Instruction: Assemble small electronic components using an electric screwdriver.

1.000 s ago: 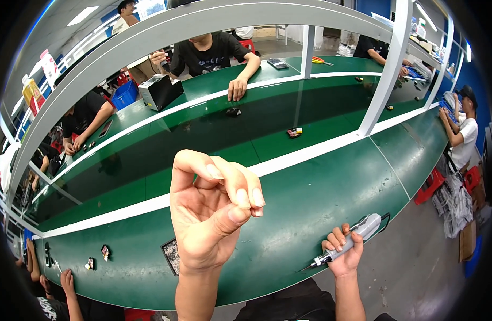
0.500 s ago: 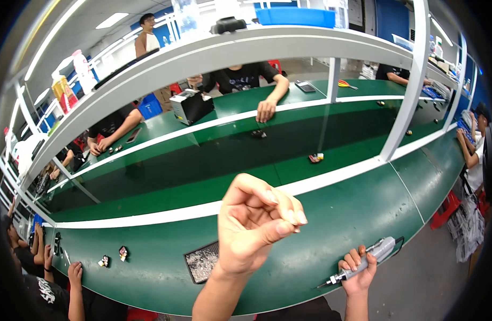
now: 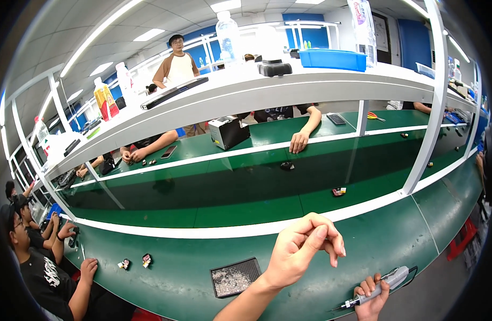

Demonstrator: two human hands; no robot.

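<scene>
My left hand (image 3: 306, 250) is raised over the green bench, its fingers curled down and the thumb pressed against the index finger. Anything in that closed grip is too small or hidden to make out. A black tray (image 3: 253, 269) holding many tiny silvery pieces lies beside my left wrist. Lower right, my right hand (image 3: 371, 299) wraps around a grey electric screwdriver (image 3: 394, 278). The tool's thin bit points left, just above the bench, and a dark cord loops from its rear end.
Small black, red and white assemblies (image 3: 146, 260) lie on the left of the bench, and another (image 3: 339, 191) sits beyond the white rail (image 3: 240, 232). A shelf (image 3: 203, 101) with bottles and a blue bin (image 3: 331, 60) spans above. Co-workers sit at left and opposite; one person stands behind.
My view has tilted up and left, so the scene sits lower and farther right. My left fingers have turned downward from a pinch facing right. The right hand still holds the electric screwdriver.
</scene>
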